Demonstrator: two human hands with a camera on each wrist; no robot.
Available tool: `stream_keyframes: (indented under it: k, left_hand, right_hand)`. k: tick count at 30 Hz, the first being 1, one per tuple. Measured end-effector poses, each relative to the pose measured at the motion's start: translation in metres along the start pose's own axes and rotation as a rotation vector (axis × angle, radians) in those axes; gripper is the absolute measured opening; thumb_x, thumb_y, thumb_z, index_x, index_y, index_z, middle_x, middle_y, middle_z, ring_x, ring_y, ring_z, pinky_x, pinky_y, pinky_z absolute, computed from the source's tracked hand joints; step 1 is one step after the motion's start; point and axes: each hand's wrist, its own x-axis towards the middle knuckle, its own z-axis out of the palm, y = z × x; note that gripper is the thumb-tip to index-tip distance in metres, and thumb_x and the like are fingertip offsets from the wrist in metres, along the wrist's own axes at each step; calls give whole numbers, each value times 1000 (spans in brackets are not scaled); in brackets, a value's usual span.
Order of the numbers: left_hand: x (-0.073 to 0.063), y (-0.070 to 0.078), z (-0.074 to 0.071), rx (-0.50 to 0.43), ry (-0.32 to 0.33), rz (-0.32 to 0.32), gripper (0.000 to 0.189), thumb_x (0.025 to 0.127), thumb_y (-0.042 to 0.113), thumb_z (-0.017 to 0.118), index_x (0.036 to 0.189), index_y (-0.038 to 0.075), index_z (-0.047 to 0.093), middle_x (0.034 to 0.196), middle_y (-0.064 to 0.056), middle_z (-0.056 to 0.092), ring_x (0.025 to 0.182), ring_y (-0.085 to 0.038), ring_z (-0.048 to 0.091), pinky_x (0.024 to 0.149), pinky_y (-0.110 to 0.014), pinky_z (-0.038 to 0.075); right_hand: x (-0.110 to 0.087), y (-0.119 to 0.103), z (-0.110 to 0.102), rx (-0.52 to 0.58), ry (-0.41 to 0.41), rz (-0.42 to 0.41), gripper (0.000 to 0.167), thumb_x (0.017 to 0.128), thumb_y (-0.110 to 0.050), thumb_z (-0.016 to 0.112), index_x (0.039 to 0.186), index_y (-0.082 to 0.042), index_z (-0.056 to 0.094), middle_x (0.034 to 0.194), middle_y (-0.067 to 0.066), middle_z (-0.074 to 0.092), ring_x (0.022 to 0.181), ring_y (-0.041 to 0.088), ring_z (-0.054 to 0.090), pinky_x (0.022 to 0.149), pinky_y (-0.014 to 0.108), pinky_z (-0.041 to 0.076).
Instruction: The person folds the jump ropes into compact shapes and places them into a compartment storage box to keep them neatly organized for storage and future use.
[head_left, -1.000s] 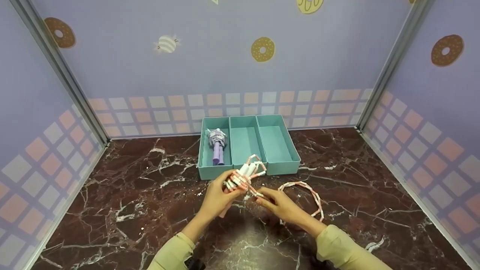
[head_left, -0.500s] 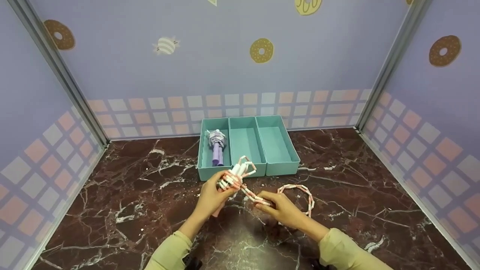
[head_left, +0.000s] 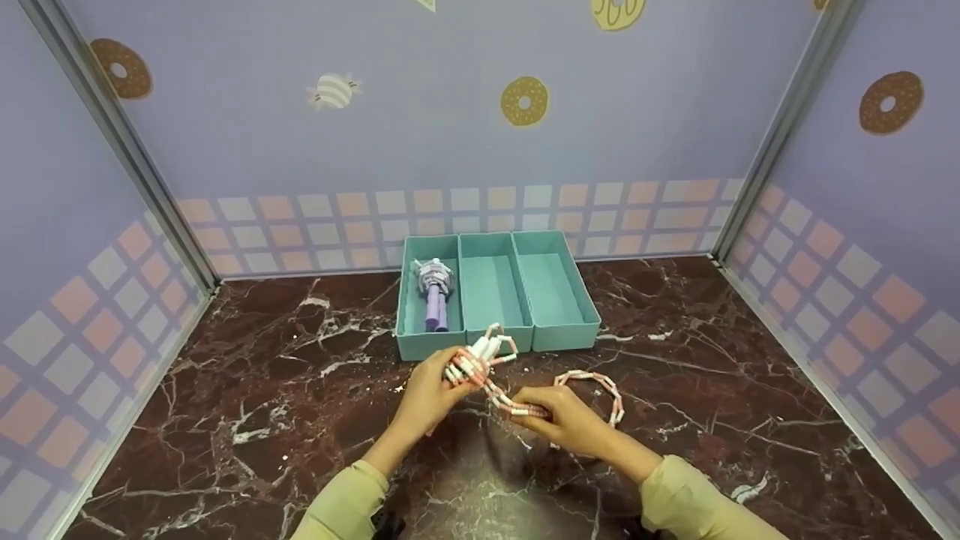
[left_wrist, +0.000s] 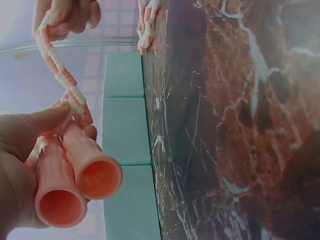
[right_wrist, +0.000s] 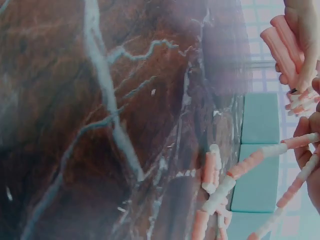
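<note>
A pink and white beaded jump rope (head_left: 469,366) is held between both hands. My left hand (head_left: 424,394) grips its two handles side by side, with beaded strands wrapped around them. In the left wrist view the pink handles (left_wrist: 54,167) show their hollow, flared ends. White handle parts and small bead loops stick out past the fingers in the head view. My right hand (head_left: 562,418) pinches doubled strands a short way to the right. Behind it, a loose loop (head_left: 618,403) of the rope trails over the tabletop.
A teal box (head_left: 566,337) with three compartments stands at the back wall. Its left compartment holds a wrapped purple and white jump rope (head_left: 435,289) with purple handles. The dark marbled tabletop (head_left: 247,405) is enclosed by patterned walls.
Both hands have shifted slightly, the left hand leftward and the right a little lower. The trailing loop has drawn in toward the right hand and looks smaller.
</note>
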Motion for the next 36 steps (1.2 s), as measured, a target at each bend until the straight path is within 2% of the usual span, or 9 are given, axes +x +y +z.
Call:
stream_keyframes:
  k: [11, 18, 24, 29, 33, 36]
  left_hand:
    - [-3, 12, 8, 172, -120, 83, 42, 78, 16, 81, 115, 6, 65, 100, -10, 67, 87, -21, 60, 77, -40, 55]
    - [-11, 20, 10, 251, -215, 97, 48, 78, 17, 81, 122, 9, 64, 110, -8, 66, 96, -26, 66, 84, -42, 59]
    - [-17, 25, 14, 314, -303, 113, 49, 78, 26, 80, 123, 13, 64, 113, -2, 67, 96, -22, 68, 83, -39, 60]
    - [-21, 28, 16, 371, -381, 184, 49, 78, 29, 81, 124, 17, 65, 108, 2, 67, 92, -18, 67, 81, -35, 59]
    - [-23, 31, 16, 399, -440, 262, 51, 78, 31, 81, 124, 17, 64, 110, 4, 65, 95, -18, 68, 85, -34, 59]
    - [-24, 33, 16, 384, -471, 304, 51, 78, 32, 81, 123, 16, 64, 113, 3, 66, 98, -18, 68, 89, -34, 58]
  right_hand:
    - [5, -10, -10, -306, 78, -170, 12, 87, -16, 72, 98, -13, 66, 89, -2, 73, 74, 7, 65, 66, 20, 53]
    - [10, -9, -15, -385, 147, -233, 17, 82, -15, 75, 97, -11, 69, 90, 1, 75, 77, 12, 71, 70, 26, 58]
    - [15, -13, -21, -469, 128, -225, 15, 85, -28, 73, 87, -16, 65, 78, -6, 69, 65, 9, 63, 60, 24, 52]
    - [22, -14, -27, -437, 76, -216, 16, 90, -31, 68, 84, -17, 63, 77, -8, 66, 62, 6, 58, 58, 20, 49]
    - [25, -11, -31, -368, 30, -127, 18, 92, -33, 64, 83, -18, 62, 75, -8, 64, 63, 3, 55, 59, 18, 48]
    - [25, -8, -34, -294, 13, -39, 18, 92, -33, 64, 83, -18, 62, 72, -7, 63, 63, 1, 51, 59, 18, 47]
